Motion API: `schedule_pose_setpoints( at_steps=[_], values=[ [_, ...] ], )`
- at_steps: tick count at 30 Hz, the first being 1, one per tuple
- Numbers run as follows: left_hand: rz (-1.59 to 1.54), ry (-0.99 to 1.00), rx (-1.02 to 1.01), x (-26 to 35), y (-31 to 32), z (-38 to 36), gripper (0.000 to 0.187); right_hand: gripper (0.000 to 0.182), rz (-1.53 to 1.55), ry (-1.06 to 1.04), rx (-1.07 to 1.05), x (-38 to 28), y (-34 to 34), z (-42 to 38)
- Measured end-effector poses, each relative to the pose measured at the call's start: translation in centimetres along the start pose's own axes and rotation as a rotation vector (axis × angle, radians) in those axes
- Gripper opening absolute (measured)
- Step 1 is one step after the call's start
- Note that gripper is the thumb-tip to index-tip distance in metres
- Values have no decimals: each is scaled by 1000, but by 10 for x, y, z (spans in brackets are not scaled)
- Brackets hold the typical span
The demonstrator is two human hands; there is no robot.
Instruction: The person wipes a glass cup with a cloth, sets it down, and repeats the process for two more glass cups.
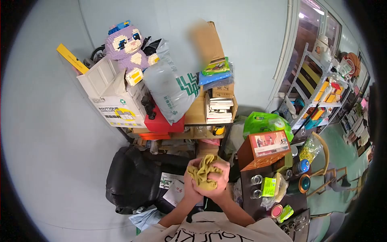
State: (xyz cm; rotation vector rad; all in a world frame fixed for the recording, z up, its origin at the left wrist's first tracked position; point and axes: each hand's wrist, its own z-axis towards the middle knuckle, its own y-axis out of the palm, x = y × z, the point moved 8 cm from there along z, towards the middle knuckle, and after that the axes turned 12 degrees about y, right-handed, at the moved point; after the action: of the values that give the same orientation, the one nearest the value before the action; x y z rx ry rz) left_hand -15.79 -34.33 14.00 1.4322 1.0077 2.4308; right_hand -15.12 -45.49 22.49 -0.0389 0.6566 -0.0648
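A crumpled yellow-olive cloth (207, 171) is bunched up between my two hands, held out in front of my chest. My left hand (193, 182) wraps around its left and lower side, with fingers curled. From the right, my right hand (219, 179) presses on the cloth, its fingers closed over part of it. The hands touch each other below the cloth. Folds of the cloth stick out above the fingers.
Behind my hands is a black armchair (131, 177) with papers on it. A dark table (252, 209) with jars, packets and a brown box (258, 151) stands at the right. Ahead, a shelf (195, 113) holds a purple brick figure (131, 48), bags and boxes.
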Motion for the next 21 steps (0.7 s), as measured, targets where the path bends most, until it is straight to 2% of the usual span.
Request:
schedule_pose_setpoints(
  at_steps=[1, 2, 5, 6, 7, 8, 9, 10, 11, 13, 14, 15, 17, 19, 20, 21],
  values=[
    [92, 56, -52, 5, -1, -11, 38, 49, -5, -4, 5, -5, 2, -9],
    [-182, -39, 58, -1, -5, -26, 37, 51, 37, -17, -15, -8, 5, -18],
    [-95, 16, 127, 29, -11, -42, 27, 50, 124, 14, -24, -21, 11, -34],
    [625, 378, -31, 68, 2, -48, 24, 47, 248, 231, -27, -12, 14, -34],
    [621, 382, -29, 69, -1, -51, 24, 44, 371, 445, -34, -4, 20, -36],
    [277, 266, 67, 60, -13, -51, 24, 31, 552, 727, -57, 0, 28, -45],
    [-67, 145, 159, 51, -20, -54, 23, 31, 549, 725, -63, -4, 31, -41],
    [95, 274, 49, 67, -17, -53, 21, 25, 802, 970, -50, 6, 43, -48],
    [91, 279, 52, 73, -18, -52, 21, 18, 1057, 1212, -34, 11, 56, -61],
    [483, 438, -13, 97, -10, -54, 17, 18, 990, 1188, -66, 12, 57, -83],
    [597, 473, -18, 107, -5, -57, 16, 18, 861, 1067, -12, 8, 48, -85],
    [591, 492, -7, 108, -5, -60, 16, 19, 736, 942, 38, 2, 40, -81],
    [278, 303, 235, 89, -25, -72, 21, 21, 726, 902, 52, -12, 38, -82],
    [239, 306, 271, 77, -40, -77, 21, 29, 369, 448, 96, -34, 22, -82],
    [186, 280, 262, 69, -45, -77, 21, 38, 171, 326, 48, -41, 19, -87],
    [131, 256, 253, 63, -47, -79, 24, 38, 174, 325, 36, -41, 16, -86]
  ],
)
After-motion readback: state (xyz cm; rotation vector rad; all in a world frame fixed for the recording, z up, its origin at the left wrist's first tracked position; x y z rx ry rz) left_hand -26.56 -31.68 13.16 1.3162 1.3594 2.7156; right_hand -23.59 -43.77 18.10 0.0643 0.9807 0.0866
